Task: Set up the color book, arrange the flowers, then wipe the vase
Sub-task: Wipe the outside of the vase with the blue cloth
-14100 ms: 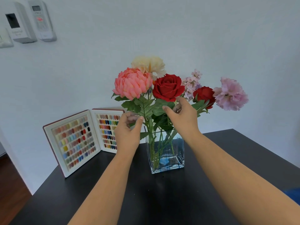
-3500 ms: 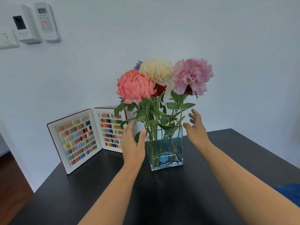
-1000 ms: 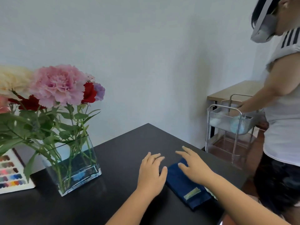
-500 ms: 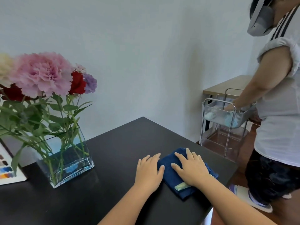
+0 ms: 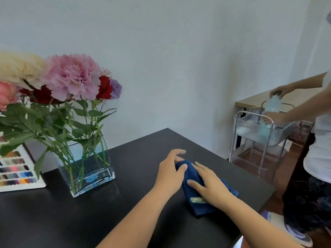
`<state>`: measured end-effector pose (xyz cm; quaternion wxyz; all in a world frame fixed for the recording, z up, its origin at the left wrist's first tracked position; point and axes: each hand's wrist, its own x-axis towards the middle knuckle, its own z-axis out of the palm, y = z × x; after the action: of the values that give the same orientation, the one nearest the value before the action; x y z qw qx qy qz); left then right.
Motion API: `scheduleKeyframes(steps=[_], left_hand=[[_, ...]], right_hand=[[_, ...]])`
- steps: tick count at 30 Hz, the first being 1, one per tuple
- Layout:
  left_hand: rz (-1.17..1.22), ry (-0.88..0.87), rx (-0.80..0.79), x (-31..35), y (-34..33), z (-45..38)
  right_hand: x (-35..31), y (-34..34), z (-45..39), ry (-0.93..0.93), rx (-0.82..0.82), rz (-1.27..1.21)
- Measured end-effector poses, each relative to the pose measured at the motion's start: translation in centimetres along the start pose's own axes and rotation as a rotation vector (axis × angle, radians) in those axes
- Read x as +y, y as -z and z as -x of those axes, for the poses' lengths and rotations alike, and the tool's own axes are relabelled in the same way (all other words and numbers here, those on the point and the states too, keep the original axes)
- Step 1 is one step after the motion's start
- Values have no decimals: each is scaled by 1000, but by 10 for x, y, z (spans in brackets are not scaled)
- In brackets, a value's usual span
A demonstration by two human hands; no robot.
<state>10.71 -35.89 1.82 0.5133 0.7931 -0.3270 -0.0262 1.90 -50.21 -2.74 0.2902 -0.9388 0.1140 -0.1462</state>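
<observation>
Half a second ago both hands lay flat, left beside the cloth, right on top. Now the left hand has curled over the cloth's far-left end, thumb on top and fingers round the edge, gathering it. The right hand stays on the cloth, fingers straight and spread, pressing. Vase with flowers stands well apart at left on the table; color book stands open at far left. Judgement: arranging done, wipe step starting with cloth pickup.
</observation>
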Motion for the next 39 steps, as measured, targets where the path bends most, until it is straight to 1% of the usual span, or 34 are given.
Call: scheduleKeyframes(steps=[2,4,8,13,16,18,22,24,25,27,29,31,35,37,39], left_hand=[[-27,-45,30,5,13,1],[-65,-80,77,7,30,5],[-124,-104,202,1,72,12],[-64,-96,466,-28,132,30],[4,-44,644,-55,174,41],[13,-14,755,-71,201,48],[10,35,990,-106,241,65],[33,67,1046,-123,254,71],[42,100,1031,-131,260,72],[51,160,938,-142,269,70],[36,152,811,-146,275,62],[54,124,721,-146,280,54],[335,142,648,-148,286,43],[398,149,577,-151,290,40],[424,154,501,-151,293,37]], right_hand=[[-17,-7,-4,40,62,-179],[-36,-15,-9,56,79,-269],[-73,-37,-25,75,10,-482],[-113,-72,-49,-105,-49,-839],[-137,-87,-61,-229,-39,-1071],[-151,-97,-70,-246,-27,-1126],[-177,-116,-84,-205,1,-1114],[-191,-124,-86,-147,37,-1118],[-198,-128,-87,-112,64,-1124],[-214,-136,-87,-47,116,-1145],[-229,-144,-89,25,169,-1140],[-241,-152,-91,94,230,-1103],[-265,-167,-95,278,334,-919],[-271,-175,-100,339,372,-783],[-274,-183,-104,339,387,-732]])
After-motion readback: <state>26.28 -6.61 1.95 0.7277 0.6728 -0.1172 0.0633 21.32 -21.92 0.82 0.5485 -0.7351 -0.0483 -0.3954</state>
